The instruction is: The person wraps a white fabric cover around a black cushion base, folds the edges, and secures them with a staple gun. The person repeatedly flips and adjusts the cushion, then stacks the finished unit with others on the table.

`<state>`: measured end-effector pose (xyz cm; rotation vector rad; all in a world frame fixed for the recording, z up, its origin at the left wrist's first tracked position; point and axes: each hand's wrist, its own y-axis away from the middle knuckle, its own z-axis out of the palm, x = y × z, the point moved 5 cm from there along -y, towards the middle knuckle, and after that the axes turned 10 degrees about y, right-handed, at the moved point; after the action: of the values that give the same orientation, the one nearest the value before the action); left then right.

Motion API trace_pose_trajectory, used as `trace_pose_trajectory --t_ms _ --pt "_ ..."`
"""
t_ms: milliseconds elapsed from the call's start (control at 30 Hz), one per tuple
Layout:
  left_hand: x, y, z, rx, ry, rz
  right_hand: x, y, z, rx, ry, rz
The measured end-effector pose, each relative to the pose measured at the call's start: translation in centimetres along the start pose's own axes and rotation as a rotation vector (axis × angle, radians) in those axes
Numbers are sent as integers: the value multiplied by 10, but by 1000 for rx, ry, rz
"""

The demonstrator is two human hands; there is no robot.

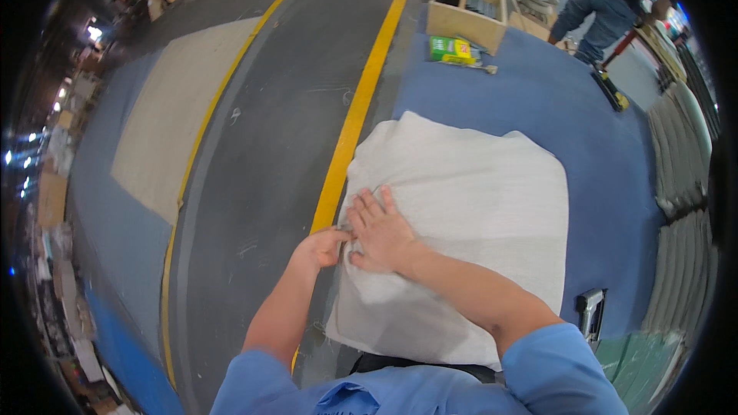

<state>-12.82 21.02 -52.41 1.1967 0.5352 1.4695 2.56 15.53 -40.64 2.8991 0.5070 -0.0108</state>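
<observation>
A large off-white piece of fabric (477, 192), seemingly laid over something flat, covers much of the blue surface in front of me. At its left edge, my left hand (327, 246) is closed, with fingers and thumb pinching the border of the cloth. My right hand (382, 234) lies flat on top just beside it, fingers spread and pressing down. Small creases run out from under the right fingers. What lies beneath the fabric is hidden.
A staple gun (591, 312) lies right of the fabric. Farther back are a wooden box (461, 21), a green-and-yellow packet (452, 51) and a yellow-and-black tool (610, 89). Grey cushions (676, 269) are stacked at right. Someone in jeans (592, 23) stands far right. Yellow lines (361, 104) mark the floor.
</observation>
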Motion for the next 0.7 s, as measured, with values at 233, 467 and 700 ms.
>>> trace_pose_trajectory --t_ms 233,467,700 --pt "-5 -12 6 187 -29 52 5 8 -2 65 -58 -7" --pt "-13 -16 36 347 26 574 9 16 -7 174 -164 -38" --pt "-13 -19 32 522 -485 741 47 97 -14 433 -255 -51"
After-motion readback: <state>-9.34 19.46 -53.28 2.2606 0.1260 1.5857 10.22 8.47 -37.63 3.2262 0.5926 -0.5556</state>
